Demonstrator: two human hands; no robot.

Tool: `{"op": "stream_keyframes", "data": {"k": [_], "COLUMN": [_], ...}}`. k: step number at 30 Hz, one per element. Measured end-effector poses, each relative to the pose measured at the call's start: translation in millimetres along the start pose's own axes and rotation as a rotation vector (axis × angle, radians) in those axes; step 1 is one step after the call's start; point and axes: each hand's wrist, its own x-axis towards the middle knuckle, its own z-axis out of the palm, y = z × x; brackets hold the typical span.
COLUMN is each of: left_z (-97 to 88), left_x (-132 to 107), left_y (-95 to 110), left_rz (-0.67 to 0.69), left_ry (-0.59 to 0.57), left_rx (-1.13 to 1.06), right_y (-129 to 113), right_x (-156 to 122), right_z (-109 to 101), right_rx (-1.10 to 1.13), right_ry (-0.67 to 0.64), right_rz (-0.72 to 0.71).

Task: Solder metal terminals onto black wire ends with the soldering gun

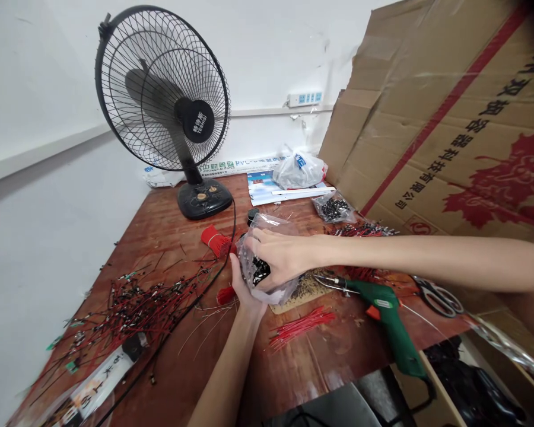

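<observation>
Over the middle of the brown table I hold a clear plastic bag of small black parts. My left hand cups the bag from below, fingers curled around it. My right hand reaches in from the right and rests on the bag's top, fingers pressed around its mouth. Just below the bag lies a tan board speckled with small parts.
A black desk fan stands at the back. Red and black wires cover the left side; cut red wires lie in front. A green soldering gun, scissors, another parts bag and a large cardboard sheet are on the right.
</observation>
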Motion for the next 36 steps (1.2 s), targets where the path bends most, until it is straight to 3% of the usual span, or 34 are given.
{"op": "stream_keyframes", "data": {"k": [21, 36], "left_z": [4.5, 1.9], "left_x": [-1.9, -0.9], "left_y": [0.1, 1.5], "left_rz": [-0.007, -0.041], "left_ry": [-0.052, -0.004], "left_rx": [-0.038, -0.063], "right_y": [-0.3, 1.0], "right_x": [-4.4, -5.3], "right_z": [-3.0, 0.7], "right_rx": [0.03, 0.083], "right_ry": [-0.046, -0.041], "right_rz": [-0.001, -0.002]}}
